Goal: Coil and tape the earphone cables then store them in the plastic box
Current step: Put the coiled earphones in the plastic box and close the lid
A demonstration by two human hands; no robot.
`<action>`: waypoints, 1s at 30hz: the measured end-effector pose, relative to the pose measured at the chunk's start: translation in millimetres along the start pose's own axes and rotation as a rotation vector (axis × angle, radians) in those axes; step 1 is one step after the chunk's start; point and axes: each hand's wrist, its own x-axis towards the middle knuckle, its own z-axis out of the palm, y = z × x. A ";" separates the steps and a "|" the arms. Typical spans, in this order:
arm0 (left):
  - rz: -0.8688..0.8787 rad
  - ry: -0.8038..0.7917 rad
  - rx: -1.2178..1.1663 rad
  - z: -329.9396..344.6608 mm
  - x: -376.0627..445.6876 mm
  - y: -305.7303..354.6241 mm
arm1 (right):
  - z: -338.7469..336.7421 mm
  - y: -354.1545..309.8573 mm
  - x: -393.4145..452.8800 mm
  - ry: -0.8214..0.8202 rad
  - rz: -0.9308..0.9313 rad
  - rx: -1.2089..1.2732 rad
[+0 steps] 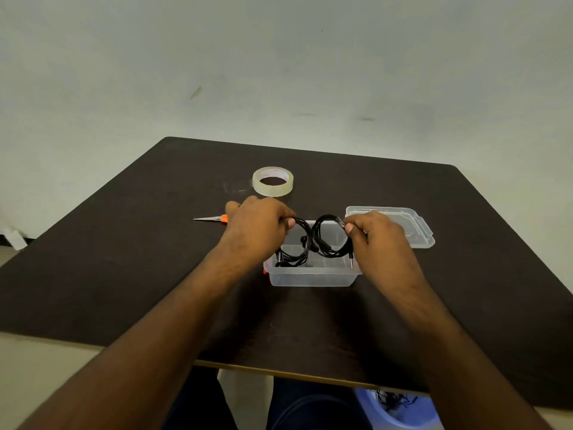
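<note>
We hold two black cable coils [313, 240], left hand [260, 225] pinching one, right hand [376, 235] pinching other. Coils side by side, touching, right above open plastic box [310, 276]. We just lower straight down.

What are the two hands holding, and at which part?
Each holds one coiled black earphone cable by its outer loop, left hand and right hand, above the clear plastic box.

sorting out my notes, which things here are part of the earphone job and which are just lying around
Part of the job:
- earphone cables, held by left hand and right hand
- plastic box
- box lid
- tape roll
- scissors

Just lying about:
- blue bin under the table
</note>
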 end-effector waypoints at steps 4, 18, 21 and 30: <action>0.007 -0.080 0.264 6.9 6.0 1.0 | 7.2 -3.0 8.7 -0.092 0.013 -0.193; -0.003 -0.130 0.502 9.9 16.7 5.3 | 11.0 -7.1 4.2 -0.159 -0.020 -0.541; 0.031 -0.158 0.540 11.1 18.2 5.6 | 11.6 -3.7 7.2 -0.163 -0.040 -0.538; 0.044 -0.096 0.432 4.0 23.0 1.0 | 9.0 3.8 21.8 -0.232 -0.003 -0.389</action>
